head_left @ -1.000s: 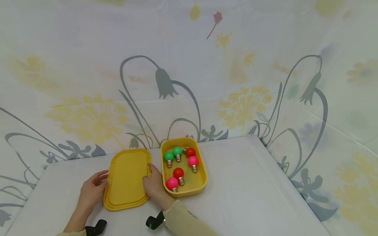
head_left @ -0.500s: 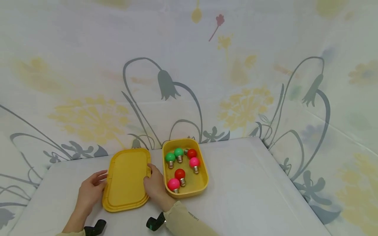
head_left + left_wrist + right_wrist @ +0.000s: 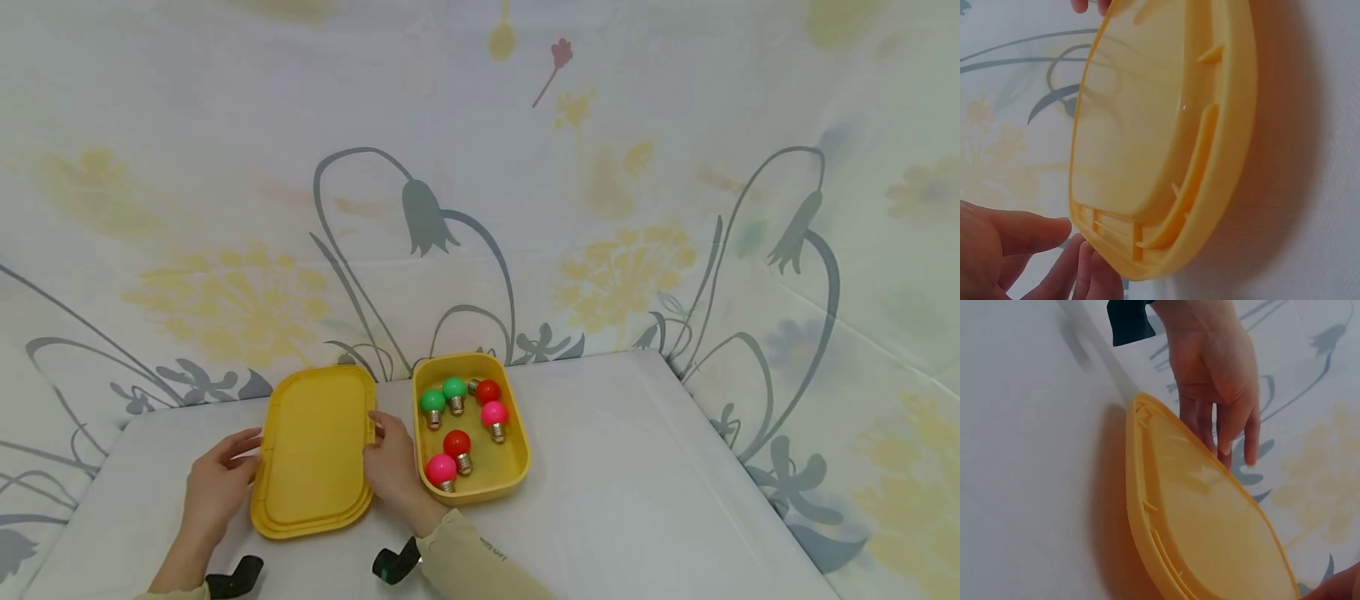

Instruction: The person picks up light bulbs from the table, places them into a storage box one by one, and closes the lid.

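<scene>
A yellow plastic lid (image 3: 315, 450) is held a little above the table, left of a yellow box. My right hand (image 3: 397, 479) pinches the lid's right edge between thumb and fingers. At the opposite edge is my left hand (image 3: 213, 490), its fingers fairly straight and their tips touching the rim. In the left wrist view the ribbed rim of the lid (image 3: 1129, 144) shows, tilted, with the left thumb (image 3: 1032, 234) at its corner. The right wrist view shows the lid (image 3: 1204, 494) with the left hand (image 3: 1216, 369) behind its edge; little of the right hand (image 3: 1341, 584) is visible.
The open yellow box (image 3: 517, 467) stands right of the lid, close to my right forearm. Inside lie several small bulbs: green (image 3: 432, 402), red (image 3: 457, 443) and pink (image 3: 441, 468). A white-covered table (image 3: 637, 475) meets a flower-print backdrop (image 3: 480, 208) behind.
The lid has shifted slightly left and away from the box, and the left hand has moved left with it. The right hand has barely moved. The box and bulbs stay in place.
</scene>
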A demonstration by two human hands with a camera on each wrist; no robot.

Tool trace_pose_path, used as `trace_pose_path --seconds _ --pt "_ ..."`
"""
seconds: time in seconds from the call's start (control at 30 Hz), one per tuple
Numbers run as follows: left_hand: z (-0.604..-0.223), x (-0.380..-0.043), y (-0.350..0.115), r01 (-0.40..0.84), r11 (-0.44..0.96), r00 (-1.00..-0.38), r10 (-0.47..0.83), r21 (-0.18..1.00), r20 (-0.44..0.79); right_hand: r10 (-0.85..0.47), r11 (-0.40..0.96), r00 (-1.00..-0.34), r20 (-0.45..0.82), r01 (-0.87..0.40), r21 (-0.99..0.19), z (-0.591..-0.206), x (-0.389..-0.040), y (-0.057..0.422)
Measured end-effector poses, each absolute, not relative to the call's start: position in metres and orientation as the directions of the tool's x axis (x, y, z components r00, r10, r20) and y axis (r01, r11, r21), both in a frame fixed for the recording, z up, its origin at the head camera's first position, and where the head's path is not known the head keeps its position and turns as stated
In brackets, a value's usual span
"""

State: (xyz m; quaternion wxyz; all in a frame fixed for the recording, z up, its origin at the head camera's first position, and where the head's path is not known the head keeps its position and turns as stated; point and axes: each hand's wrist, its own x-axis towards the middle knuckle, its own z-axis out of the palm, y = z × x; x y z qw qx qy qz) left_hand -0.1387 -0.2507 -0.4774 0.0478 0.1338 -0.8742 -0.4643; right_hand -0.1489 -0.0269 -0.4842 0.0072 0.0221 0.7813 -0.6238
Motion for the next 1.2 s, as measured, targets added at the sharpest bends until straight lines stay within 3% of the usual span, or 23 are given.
trace_pose_path --seconds 0.47,0.83,1.2 --pt "-0.471 -0.137 -0.251 -0.188 0.437 -0.935 -0.355 0.88 -0.024 0.058 0.263 -0.994 0.094 -0.075 -0.962 -0.475 -0.152 -0.025" --pt "-0.465 -0.136 -0.248 -0.168 0.411 -0.928 -0.374 0.896 -0.002 0.104 0.11 -0.99 0.094 -0.082 -0.99 -0.463 -0.15 -0.019" --pt "-0.46 -0.137 -0.247 -0.155 0.398 -0.93 -0.366 0.904 0.001 0.089 0.102 -0.982 0.166 -0.157 -0.982 -0.461 -0.155 -0.01"
